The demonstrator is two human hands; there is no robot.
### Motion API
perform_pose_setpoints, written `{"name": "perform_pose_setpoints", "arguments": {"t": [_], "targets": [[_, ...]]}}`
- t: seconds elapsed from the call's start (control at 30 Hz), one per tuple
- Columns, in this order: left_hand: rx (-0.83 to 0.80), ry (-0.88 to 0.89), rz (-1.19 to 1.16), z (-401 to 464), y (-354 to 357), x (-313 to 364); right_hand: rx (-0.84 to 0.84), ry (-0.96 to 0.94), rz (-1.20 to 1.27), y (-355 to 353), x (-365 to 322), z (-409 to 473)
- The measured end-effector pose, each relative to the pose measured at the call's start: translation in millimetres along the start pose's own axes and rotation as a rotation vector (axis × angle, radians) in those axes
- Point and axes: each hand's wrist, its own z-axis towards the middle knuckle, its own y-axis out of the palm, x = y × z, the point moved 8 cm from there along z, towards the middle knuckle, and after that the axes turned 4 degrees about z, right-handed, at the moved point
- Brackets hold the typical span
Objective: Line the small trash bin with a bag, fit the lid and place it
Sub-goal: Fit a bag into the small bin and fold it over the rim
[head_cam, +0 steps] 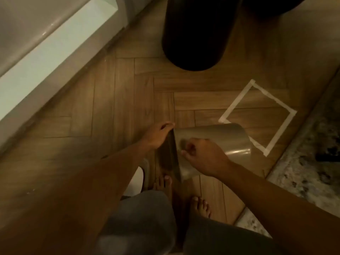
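The small trash bin point(230, 140), smooth and grey-beige, is tipped on its side just above the floor, with its dark opening facing left and toward me. My left hand point(158, 135) grips the upper part of its rim. My right hand point(202, 155) lies across the bin's wall with its fingers curled at the rim's near edge. No bag shows in view. A pale rounded object point(144, 173), possibly the lid, peeks out under my left forearm and is mostly hidden.
A square of white tape point(237, 103) marks the wooden floor just right of the bin. A tall black cylinder point(196, 32) stands further ahead. A white unit point(55, 52) runs along the left, a speckled rug point(311, 153) lies at the right, and my bare feet point(200, 207) are below.
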Motion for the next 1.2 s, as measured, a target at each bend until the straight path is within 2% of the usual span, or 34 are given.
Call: {"name": "perform_pose_setpoints", "arguments": {"t": [0.07,0.2,0.3,0.43,0.63,0.8,0.9,1.03,1.2], "targets": [[-0.051,-0.044,-0.026,4,8,-3,-0.014,0.047,-0.057,11,-2,3],[-0.138,-0.087,0.071,9,17,-11,0.000,0.063,-0.115,26,-7,3],[-0.115,-0.138,0.013,5,17,-13,0.003,0.076,-0.158,25,-7,7],[-0.089,-0.120,0.028,-3,20,-6,0.004,0.091,-0.135,15,-12,5],[-0.071,0.037,0.066,-7,18,44,0.189,0.135,-0.067,-46,-3,-5],[-0.102,0.149,0.000,-5,18,86,0.331,0.179,0.050,-91,10,-28],[-0.124,0.203,0.100,-13,18,101,0.429,0.185,0.107,-109,22,-45],[-0.130,0.174,0.243,-23,22,107,0.511,0.221,0.088,-126,45,-66],[-0.150,0.066,0.351,-36,39,100,0.525,0.306,0.301,-132,79,-93]]}}
